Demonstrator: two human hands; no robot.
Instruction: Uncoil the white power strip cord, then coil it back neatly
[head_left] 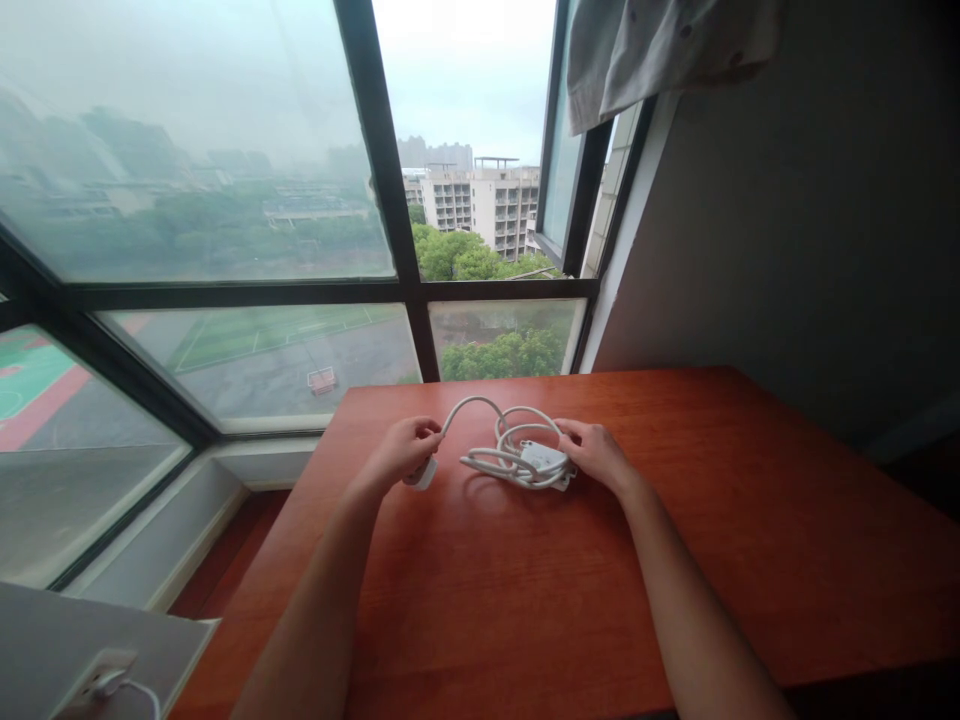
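Note:
A white power cord (499, 470) lies in loose loops near the far side of the brown table. Within the loops sits a white block (544, 458) with faint printing on its upper face. My left hand (409, 452) is closed around the cord's end, and a white plug-like piece (422, 476) hangs below the fingers. From there the cord arches up and over to the coil. At the coil's right side, my right hand (594, 452) grips the bundled loops by the block; its fingertips are partly hidden.
The reddish-brown wooden table (495, 600) ends at a window wall with dark frames (405, 290). One pane (559, 120) stands open, with a curtain (660, 60) hanging beside it. At lower left, a charger (112, 683) is plugged into a wall socket.

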